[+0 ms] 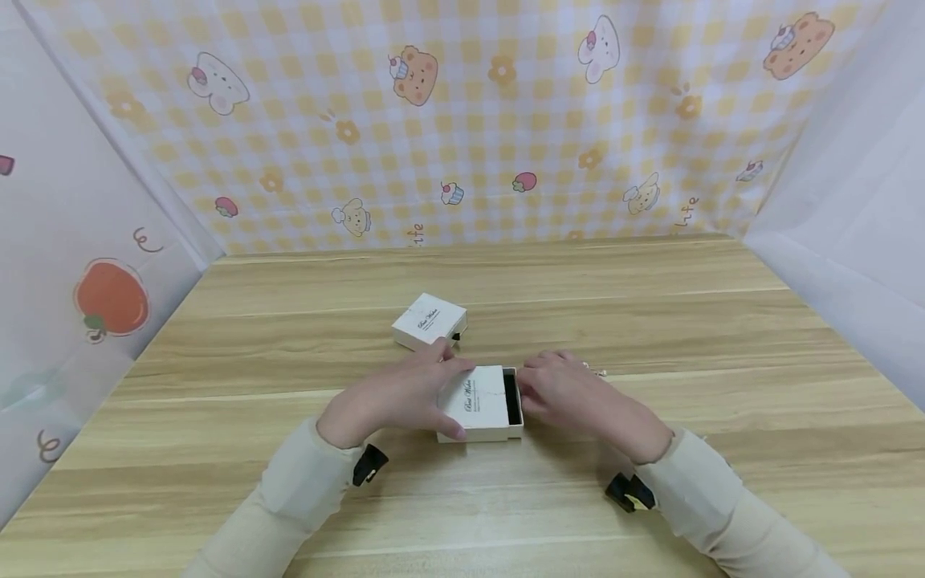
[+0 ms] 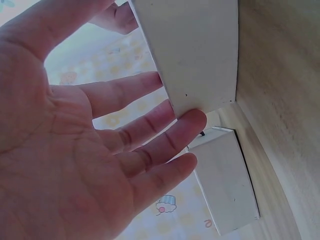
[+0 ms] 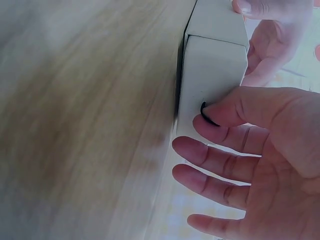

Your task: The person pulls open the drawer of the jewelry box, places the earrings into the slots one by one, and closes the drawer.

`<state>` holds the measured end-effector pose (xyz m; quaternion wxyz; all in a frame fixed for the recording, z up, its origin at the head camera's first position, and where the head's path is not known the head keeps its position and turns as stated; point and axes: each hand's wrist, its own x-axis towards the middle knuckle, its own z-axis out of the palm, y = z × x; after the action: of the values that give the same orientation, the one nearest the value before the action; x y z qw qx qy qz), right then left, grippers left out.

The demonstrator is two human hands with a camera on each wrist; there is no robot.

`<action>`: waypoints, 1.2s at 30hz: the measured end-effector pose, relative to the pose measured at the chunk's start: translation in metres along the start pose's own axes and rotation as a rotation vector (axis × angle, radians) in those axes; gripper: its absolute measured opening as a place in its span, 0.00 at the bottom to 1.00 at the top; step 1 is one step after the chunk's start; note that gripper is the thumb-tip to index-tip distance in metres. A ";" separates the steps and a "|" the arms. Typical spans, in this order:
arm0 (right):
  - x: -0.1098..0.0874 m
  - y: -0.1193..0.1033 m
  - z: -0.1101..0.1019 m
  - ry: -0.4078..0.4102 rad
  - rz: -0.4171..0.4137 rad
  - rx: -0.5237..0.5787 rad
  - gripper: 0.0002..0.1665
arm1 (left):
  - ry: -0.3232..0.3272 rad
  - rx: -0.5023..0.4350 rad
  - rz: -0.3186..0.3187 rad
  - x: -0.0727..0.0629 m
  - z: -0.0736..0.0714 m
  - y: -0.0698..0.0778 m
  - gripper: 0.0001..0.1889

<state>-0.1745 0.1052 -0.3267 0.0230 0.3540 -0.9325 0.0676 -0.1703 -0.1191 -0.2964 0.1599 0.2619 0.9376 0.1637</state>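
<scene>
A small white drawer gift box (image 1: pixel 486 411) with "Best Wishes" lettering lies on the table in the head view, its drawer partly pulled out to the right, baring a black inside (image 1: pixel 512 399). My left hand (image 1: pixel 406 393) grips the box's outer sleeve across its left side, thumb at the near edge and fingers at the far one. Between thumb and index finger, my right hand (image 1: pixel 562 392) pinches the black ribbon pull (image 3: pixel 206 114) on the drawer's front. The other right fingers spread loosely below the pinch in the right wrist view.
A second white box (image 1: pixel 429 321) with the same lettering and a black pull sits just behind the left hand. Small shiny pieces (image 1: pixel 596 371) lie beyond the right wrist. A checked cloth (image 1: pixel 462 120) hangs along the table's back edge.
</scene>
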 end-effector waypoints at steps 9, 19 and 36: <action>0.001 -0.001 0.000 -0.005 0.017 -0.001 0.12 | 0.019 0.000 0.017 0.002 0.003 0.000 0.46; 0.001 -0.001 0.001 0.017 -0.003 -0.015 0.07 | 0.020 0.020 0.044 0.004 0.004 0.003 0.46; 0.001 -0.003 0.001 0.016 0.002 -0.026 0.08 | 0.023 0.012 0.053 0.003 0.006 0.006 0.45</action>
<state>-0.1730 0.1023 -0.3276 0.0350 0.3520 -0.9335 0.0582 -0.1674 -0.1117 -0.3003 0.1429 0.2858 0.9330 0.1654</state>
